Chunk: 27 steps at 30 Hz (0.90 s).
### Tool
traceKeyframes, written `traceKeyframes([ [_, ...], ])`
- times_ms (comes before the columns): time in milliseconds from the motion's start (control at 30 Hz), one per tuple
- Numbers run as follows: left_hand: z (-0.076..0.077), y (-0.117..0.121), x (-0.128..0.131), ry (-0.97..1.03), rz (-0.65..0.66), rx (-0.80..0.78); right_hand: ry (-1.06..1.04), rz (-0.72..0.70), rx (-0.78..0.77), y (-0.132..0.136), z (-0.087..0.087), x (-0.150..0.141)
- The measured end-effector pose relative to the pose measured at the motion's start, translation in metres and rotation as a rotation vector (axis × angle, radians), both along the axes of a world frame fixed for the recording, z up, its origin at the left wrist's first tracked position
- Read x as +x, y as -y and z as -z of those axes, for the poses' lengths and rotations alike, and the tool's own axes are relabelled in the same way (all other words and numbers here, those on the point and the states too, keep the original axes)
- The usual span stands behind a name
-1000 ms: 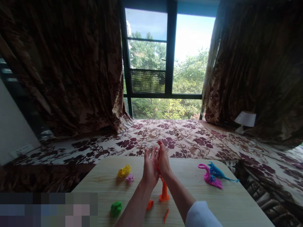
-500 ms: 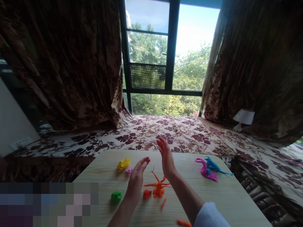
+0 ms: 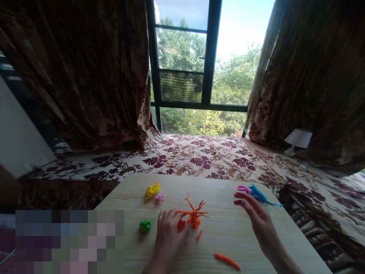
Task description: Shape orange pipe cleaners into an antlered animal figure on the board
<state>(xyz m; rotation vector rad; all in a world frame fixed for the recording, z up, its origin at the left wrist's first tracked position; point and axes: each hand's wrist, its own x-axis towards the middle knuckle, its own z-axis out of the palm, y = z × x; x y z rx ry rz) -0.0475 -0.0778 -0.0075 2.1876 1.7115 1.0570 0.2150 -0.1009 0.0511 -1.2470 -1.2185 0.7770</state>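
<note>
My left hand (image 3: pixel 170 231) is bent around a small orange modelling-clay lump (image 3: pixel 181 225), thumb on one side and fingers on the other. Right beside it an orange clay figure (image 3: pixel 194 219) with thin branching limbs rests on the wooden table. A short orange clay strip (image 3: pixel 199 236) lies just in front of the figure, and a longer orange clay roll (image 3: pixel 227 262) is nearer to me. My right hand (image 3: pixel 255 215) hovers at the right with fingers apart and nothing in them. It partly hides a pink clay piece (image 3: pixel 243 188) beside a blue clay figure (image 3: pixel 259 194).
On the left of the table (image 3: pixel 228 228) sit a yellow clay coil (image 3: pixel 153 189), a light pink clay lump (image 3: pixel 159 197) and a green clay lump (image 3: pixel 145 226). Behind is a ledge with patterned cloth (image 3: pixel 199 152), a small lamp (image 3: pixel 299 138), curtains and a window.
My hands have moved apart. The left came down to the orange lump; the right swung right, over the pink piece. The view has shifted slightly.
</note>
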Motion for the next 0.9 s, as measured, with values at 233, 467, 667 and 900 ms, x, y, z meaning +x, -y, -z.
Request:
traceKeyframes([
  [233, -0.002, -0.009, 0.037, 0.123, -0.043, -0.003, 0.103, 0.018, -0.125, 0.055, 0.081, 0.009],
  [467, -0.009, -0.054, 0.041, 0.210, 0.010, -0.023, 0.099, 0.117, 0.000, 0.070, 0.102, -0.004],
  [667, -0.013, -0.039, 0.027, 0.247, 0.012, -0.050, 0.166, 0.172, 0.064, 0.075, 0.101, -0.008],
  [900, -0.008, 0.029, 0.031, -0.071, 0.129, -0.085, 0.198, 0.142, 0.092, 0.078, 0.096, -0.022],
])
